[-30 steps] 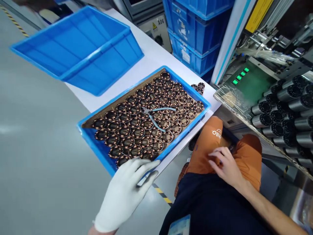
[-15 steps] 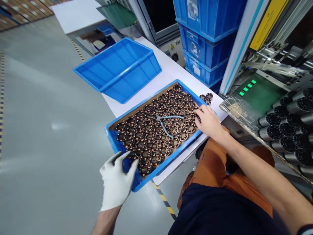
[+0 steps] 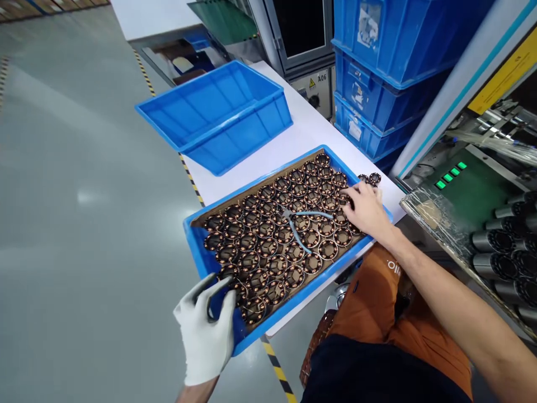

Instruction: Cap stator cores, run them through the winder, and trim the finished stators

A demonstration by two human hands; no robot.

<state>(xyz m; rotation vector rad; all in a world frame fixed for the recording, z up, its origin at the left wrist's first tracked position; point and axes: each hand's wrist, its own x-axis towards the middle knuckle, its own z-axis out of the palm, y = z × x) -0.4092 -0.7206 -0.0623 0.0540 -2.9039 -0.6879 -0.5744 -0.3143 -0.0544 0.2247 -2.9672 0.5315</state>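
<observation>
A shallow blue tray (image 3: 193, 252) holds rows of small copper-wound motor stators (image 3: 268, 246) on brown cardboard. A pair of cutting pliers (image 3: 312, 213) with pale blue handles lies across them, handles apart. My left hand (image 3: 205, 333), in a white glove with dark fingertips, reaches over the tray's left end. Its fingers are apart and bent, the tips against the end stators. My bare right hand (image 3: 366, 210) rests over the right end, fingers spread and curved onto the stators there. Its fingertips are partly hidden among them. Neither hand lifts anything.
The tray sits on a white table (image 3: 310, 131). Behind it a blue bin (image 3: 239, 134) lies tilted. Stacked blue bins (image 3: 373, 84) stand beyond. Loose stators (image 3: 375, 178) lie past the tray's right corner. At right, metal cylinders (image 3: 495, 266) crowd a machine ledge (image 3: 428, 215).
The view has shifted, so the tray and bins appear farther right. Both hands stay at the tray's two ends, and the pliers remain on the stators.
</observation>
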